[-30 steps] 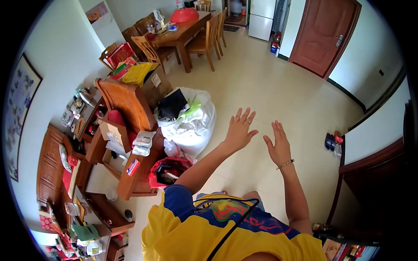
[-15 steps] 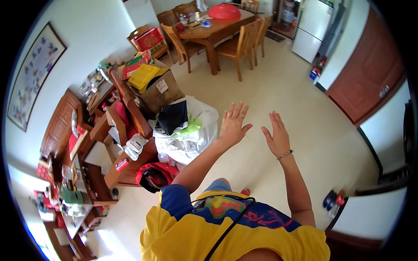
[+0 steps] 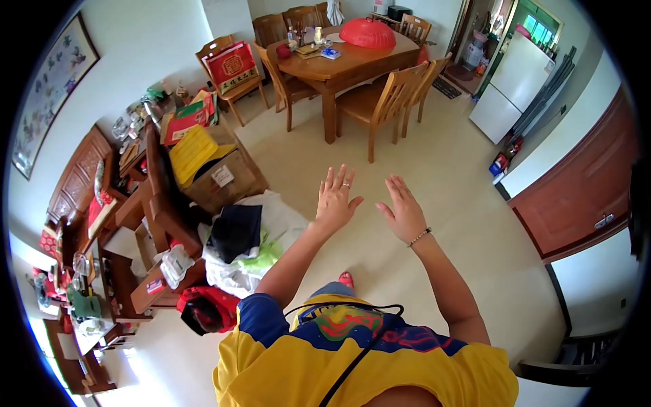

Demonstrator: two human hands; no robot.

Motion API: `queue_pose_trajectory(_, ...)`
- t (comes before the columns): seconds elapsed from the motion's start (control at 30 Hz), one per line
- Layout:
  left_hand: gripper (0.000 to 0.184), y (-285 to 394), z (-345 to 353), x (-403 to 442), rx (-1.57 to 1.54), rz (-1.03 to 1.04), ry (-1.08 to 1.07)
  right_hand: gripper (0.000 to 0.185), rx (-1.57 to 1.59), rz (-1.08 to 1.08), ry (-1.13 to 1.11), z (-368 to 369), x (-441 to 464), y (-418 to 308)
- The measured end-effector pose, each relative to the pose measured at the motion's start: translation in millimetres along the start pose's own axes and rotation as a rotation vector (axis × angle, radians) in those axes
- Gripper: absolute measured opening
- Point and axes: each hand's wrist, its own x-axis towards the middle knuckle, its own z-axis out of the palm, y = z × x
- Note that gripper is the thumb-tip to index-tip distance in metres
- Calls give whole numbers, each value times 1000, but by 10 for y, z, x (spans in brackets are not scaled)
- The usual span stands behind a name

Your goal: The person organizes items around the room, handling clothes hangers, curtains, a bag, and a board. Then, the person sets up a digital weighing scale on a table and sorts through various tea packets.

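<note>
Out past our yellow T-shirt point(image 3: 285, 366), we hold both hands over the pale floor point(image 3: 434, 163). Our left hand point(image 3: 333, 205), wearing a ring point(image 3: 346, 186), has its fingers a little apart and is nearest the white plastic bag point(image 3: 288, 220), to its left. Our right hand point(image 3: 407, 218), with a beaded bracelet point(image 3: 419, 237) at the wrist, has its fingers together, thumb out. Past the bag sits a cardboard box point(image 3: 241, 193), and farther off, a red food cover point(image 3: 367, 34) on the wooden dining table point(image 3: 298, 66).

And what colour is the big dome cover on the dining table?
Red. The dome cover shows best in the head view, the only one.
</note>
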Motion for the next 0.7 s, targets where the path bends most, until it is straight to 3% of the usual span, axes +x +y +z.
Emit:
queue_pose_trajectory(0.3, 68, -223, 290, 1970, -49, 93, 65, 57, 7, -65, 18, 335, 1648, 1151)
queue_pose_trajectory(0.7, 65, -1156, 678, 4258, 64, -155, 155, 56, 163, -318, -64, 1306, 4311, 2515)
